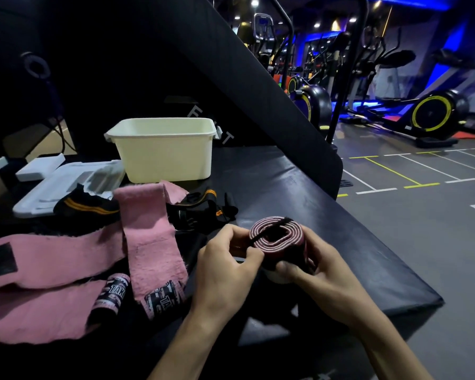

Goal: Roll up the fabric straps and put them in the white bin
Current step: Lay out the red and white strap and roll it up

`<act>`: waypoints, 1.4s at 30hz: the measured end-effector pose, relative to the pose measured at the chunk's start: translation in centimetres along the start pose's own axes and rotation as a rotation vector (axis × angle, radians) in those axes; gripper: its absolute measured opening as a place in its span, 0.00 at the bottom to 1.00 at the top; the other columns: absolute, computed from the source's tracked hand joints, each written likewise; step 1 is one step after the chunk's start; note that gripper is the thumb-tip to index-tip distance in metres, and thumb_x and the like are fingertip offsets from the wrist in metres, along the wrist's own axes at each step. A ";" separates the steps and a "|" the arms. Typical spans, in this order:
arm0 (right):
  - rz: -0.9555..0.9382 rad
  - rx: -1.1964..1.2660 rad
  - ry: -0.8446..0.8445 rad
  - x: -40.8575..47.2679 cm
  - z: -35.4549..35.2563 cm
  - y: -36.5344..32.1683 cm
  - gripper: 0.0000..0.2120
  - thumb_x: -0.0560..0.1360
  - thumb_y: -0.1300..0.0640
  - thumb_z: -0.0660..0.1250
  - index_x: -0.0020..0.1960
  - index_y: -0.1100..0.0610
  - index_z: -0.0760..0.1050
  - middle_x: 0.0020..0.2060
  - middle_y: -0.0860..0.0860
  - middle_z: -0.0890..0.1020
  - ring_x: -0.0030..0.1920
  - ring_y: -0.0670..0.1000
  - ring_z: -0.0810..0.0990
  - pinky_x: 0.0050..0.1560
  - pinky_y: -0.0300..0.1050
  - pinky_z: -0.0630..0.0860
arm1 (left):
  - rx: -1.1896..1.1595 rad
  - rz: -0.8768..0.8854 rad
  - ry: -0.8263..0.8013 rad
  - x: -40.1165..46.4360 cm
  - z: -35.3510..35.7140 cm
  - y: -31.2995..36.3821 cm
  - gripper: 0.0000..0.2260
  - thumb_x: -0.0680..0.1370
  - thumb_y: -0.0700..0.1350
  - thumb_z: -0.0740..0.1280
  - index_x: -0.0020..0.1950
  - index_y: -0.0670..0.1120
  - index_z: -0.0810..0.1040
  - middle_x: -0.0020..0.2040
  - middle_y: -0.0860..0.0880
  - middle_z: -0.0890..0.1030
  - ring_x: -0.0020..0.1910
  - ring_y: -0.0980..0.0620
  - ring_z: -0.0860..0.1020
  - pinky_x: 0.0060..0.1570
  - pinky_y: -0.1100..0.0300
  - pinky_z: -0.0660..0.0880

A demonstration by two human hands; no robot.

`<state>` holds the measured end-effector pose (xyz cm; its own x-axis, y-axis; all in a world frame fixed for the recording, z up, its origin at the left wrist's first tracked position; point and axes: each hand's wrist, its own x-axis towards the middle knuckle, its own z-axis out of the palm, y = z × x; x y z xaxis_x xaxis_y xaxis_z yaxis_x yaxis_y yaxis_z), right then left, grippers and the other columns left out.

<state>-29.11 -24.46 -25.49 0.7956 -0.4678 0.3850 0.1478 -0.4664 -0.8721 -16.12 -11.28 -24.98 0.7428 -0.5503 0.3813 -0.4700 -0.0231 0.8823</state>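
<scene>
Rolled pink fabric strap held in both my hands, low centre of the frame.

My left hand pinches the coiled pink fabric strap at its side; my right hand curls round it from below, above the black padded bench. The white plastic bin stands upper left, loose pink straps beside it.

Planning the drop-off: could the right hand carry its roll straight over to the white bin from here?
Probably yes: the right hand grips the pink roll, and only bare dark tabletop lies before the open-topped white bin.
</scene>
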 end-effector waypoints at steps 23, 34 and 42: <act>-0.039 -0.074 0.076 0.0 0.8 -0.6 0.32 0.65 0.56 0.83 0.64 0.46 0.73 0.56 0.46 0.83 0.56 0.46 0.83 0.59 0.42 0.77 | 0.068 0.151 -0.109 1.1 -1.5 0.2 0.11 0.76 0.36 0.70 0.51 0.51 0.85 0.42 0.60 0.86 0.43 0.61 0.84 0.44 0.67 0.78; -0.018 -0.004 -0.035 -0.1 1.4 -0.7 0.33 0.65 0.61 0.83 0.65 0.54 0.73 0.54 0.49 0.84 0.53 0.46 0.82 0.56 0.36 0.76 | 0.022 0.207 -0.182 2.2 -3.0 -0.1 0.13 0.74 0.40 0.66 0.52 0.51 0.86 0.45 0.56 0.87 0.44 0.55 0.86 0.49 0.51 0.83; -0.006 0.049 -0.151 -0.1 0.8 -0.6 0.31 0.66 0.63 0.80 0.64 0.48 0.75 0.56 0.52 0.83 0.56 0.47 0.81 0.58 0.40 0.76 | -0.028 0.140 -0.247 2.6 -3.5 -1.1 0.11 0.78 0.33 0.71 0.53 0.49 0.85 0.45 0.53 0.87 0.45 0.54 0.86 0.47 0.64 0.80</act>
<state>-28.84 -23.56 -25.20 0.8735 -0.3448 0.3437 0.1785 -0.4300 -0.8850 -12.04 -9.77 -24.02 0.5311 -0.7336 0.4239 -0.5441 0.0882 0.8344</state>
